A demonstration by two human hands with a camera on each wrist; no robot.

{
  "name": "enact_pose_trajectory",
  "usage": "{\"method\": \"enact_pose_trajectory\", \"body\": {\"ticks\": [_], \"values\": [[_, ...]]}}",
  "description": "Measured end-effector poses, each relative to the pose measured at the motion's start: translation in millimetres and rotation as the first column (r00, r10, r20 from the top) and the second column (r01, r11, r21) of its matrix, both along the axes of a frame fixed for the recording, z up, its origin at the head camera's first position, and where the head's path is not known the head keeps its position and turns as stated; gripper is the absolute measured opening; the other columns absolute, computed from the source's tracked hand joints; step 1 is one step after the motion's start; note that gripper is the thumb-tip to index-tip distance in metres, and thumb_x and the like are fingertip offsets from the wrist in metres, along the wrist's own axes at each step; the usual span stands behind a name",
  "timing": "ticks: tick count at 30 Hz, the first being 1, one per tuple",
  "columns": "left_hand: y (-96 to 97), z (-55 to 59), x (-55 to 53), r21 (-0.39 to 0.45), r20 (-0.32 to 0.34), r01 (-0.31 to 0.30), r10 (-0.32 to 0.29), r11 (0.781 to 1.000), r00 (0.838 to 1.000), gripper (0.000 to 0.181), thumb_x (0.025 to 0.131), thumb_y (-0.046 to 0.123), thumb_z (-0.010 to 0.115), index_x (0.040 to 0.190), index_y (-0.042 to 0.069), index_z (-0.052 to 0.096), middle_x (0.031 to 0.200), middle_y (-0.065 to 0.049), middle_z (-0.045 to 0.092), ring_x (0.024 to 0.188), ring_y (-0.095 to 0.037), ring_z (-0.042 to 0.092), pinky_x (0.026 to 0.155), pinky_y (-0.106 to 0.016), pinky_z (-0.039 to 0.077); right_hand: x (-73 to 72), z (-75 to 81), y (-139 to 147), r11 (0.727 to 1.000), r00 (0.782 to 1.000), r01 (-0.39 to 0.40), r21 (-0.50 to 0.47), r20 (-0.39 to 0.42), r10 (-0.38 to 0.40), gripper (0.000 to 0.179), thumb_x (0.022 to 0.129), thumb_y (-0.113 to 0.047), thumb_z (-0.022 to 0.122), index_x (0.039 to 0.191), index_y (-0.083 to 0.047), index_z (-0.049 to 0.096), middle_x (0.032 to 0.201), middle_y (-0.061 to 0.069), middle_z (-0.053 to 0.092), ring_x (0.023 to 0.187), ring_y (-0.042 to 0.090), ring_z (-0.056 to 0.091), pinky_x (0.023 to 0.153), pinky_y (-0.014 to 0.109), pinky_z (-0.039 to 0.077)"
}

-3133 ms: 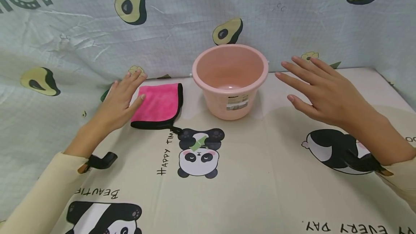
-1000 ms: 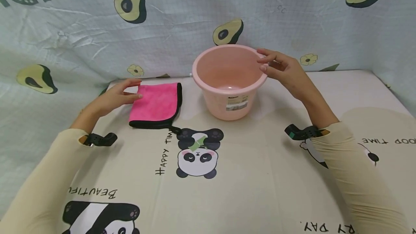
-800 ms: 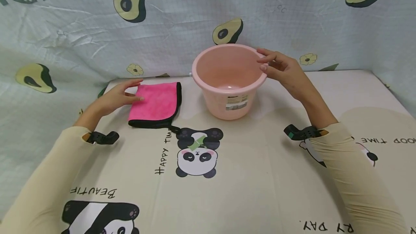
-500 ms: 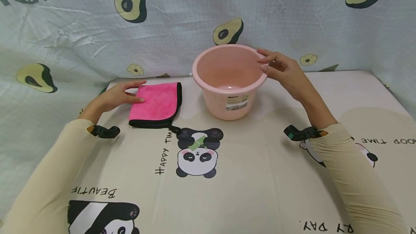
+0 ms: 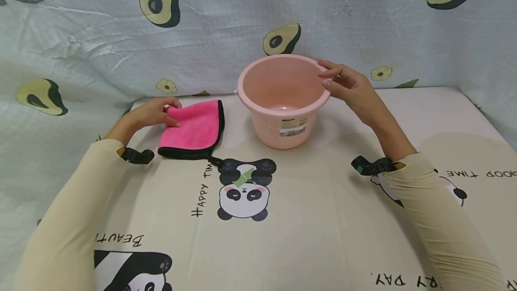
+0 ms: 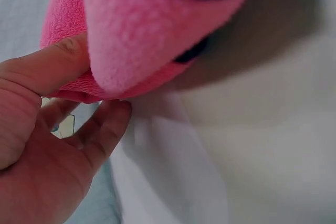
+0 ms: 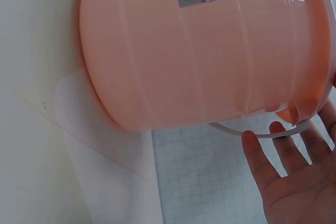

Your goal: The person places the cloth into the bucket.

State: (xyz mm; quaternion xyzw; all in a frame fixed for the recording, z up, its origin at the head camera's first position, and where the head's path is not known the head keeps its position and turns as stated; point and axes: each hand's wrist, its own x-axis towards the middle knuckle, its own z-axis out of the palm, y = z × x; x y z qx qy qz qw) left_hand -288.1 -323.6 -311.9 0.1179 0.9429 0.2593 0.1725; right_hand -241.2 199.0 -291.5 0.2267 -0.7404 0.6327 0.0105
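A pink cloth [image 5: 193, 125] with black edging lies folded on the table, its upper left corner lifted. My left hand [image 5: 153, 113] pinches that corner. In the left wrist view, the thumb lies against the folded cloth [image 6: 152, 30], with fingers partly hidden behind and below it. A pale pink bucket [image 5: 264, 122] stands upright to the right of the cloth. My right hand [image 5: 351, 89] holds the bucket's right rim, thumb and fingertips at the edge. The right wrist view shows other fingers spread beside the bucket's thin white handle [image 7: 231, 129], which hangs behind it.
The table [image 5: 307, 219] has a cream cover printed with pandas and lettering. Close behind the bucket rises a pale curtain [image 5: 226, 21] with avocado prints, which also closes off the left and right sides. A paper label [image 5: 293, 126] is on the bucket's front.
Both hands have come down from the air, the right to the bucket's rim, the left to the cloth. Most recently the left fingers have closed on the cloth's corner and raised it slightly.
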Motion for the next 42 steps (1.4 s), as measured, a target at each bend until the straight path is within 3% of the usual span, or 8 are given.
{"method": "enact_pose_trajectory", "body": {"ticks": [4,10,14,17,22,28,36,42], "values": [[0.9,0.4,-4.9,0.012,-0.011,0.046,-0.046,0.999,0.999,0.044,0.088,0.011,0.079,0.120,0.002,0.051,0.108,-0.018,0.051,0.104,-0.031,0.045,0.079,-0.038,0.041,1.0,-0.6,0,1.000,1.000,0.013,0.014,-0.012,-0.013,0.026,0.102,-0.015,0.063,0.124,-0.001,0.064,0.160,0.001,0.040,0.141,0.025,0.046,0.098,0.021,0.051],[-4.3,1.7,-3.8,0.100,-0.003,0.066,-0.066,0.993,0.998,0.065,0.095,0.015,0.073,0.153,0.017,0.045,0.124,-0.020,0.054,0.114,-0.032,0.049,0.091,-0.042,0.044,1.8,-2.1,-1,1.000,1.000,0.004,-0.025,-0.004,-0.005,0.026,0.102,-0.015,0.063,0.124,-0.001,0.064,0.161,0.003,0.039,0.143,0.025,0.044,0.097,0.021,0.051],[-9.2,2.0,-0.3,0.170,-0.010,0.025,-0.024,0.985,1.000,0.062,0.100,0.021,0.067,0.156,0.029,0.043,0.140,-0.012,0.052,0.117,-0.022,0.047,0.090,-0.032,0.047,0.9,-2.4,-2,1.000,1.000,-0.002,-0.030,-0.003,0.002,0.026,0.102,-0.014,0.062,0.124,-0.001,0.064,0.161,0.004,0.038,0.144,0.025,0.043,0.098,0.021,0.051],[-10.1,2.7,1.1,0.221,-0.022,0.013,-0.009,0.975,1.000,0.054,0.101,0.023,0.066,0.152,0.027,0.050,0.143,-0.005,0.052,0.110,-0.015,0.053,0.084,-0.024,0.051,0.1,-2.0,-2,1.000,1.000,0.004,-0.011,-0.010,-0.004,0.026,0.102,-0.015,0.062,0.124,-0.002,0.064,0.161,0.003,0.039,0.143,0.025,0.043,0.098,0.021,0.051],[-7.1,7.0,2.9,0.297,-0.055,0.025,-0.009,0.955,0.998,0.046,0.098,0.014,0.070,0.143,0.017,0.060,0.111,-0.003,0.063,0.081,-0.011,0.059,0.071,-0.023,0.054,-0.1,-1.0,-2,1.000,1.000,0.011,0.008,-0.007,-0.011,0.027,0.102,-0.016,0.062,0.125,-0.002,0.064,0.161,0.002,0.039,0.143,0.024,0.044,0.098,0.021,0.051],[-0.9,15.3,9.5,0.331,-0.086,0.031,-0.002,0.943,0.996,0.045,0.094,0.011,0.074,0.138,0.010,0.064,0.085,-0.001,0.067,0.069,-0.012,0.059,0.066,-0.024,0.055,0.3,-0.7,-1,1.000,1.000,0.014,0.028,-0.003,-0.014,0.025,0.102,-0.016,0.062,0.123,-0.003,0.064,0.161,0.002,0.040,0.141,0.022,0.046,0.097,0.020,0.050],[9.8,23.0,21.9,0.315,-0.141,0.035,0.010,0.948,0.990,0.042,0.095,0.016,0.074,0.136,0.014,0.067,0.098,-0.004,0.067,0.077,-0.015,0.062,0.067,-0.025,0.055,-1.3,0.1,0,0.999,1.000,-0.007,0.036,0.001,0.007,0.025,0.102,-0.016,0.063,0.123,-0.002,0.064,0.161,0.001,0.040,0.139,0.024,0.048,0.098,0.021,0.051],[20.5,28.8,32.6,0.371,-0.165,0.046,0.017,0.927,0.986,0.041,0.094,0.014,0.075,0.134,0.014,0.068,0.109,0.002,0.068,0.092,-0.015,0.062,0.071,-0.021,0.053,-1.4,1.9,1,0.998,1.000,-0.019,0.053,0.007,0.019,0.026,0.103,-0.017,0.062,0.124,-0.002,0.062,0.161,0.001,0.038,0.140,0.026,0.046,0.099,0.022,0.051]]}}
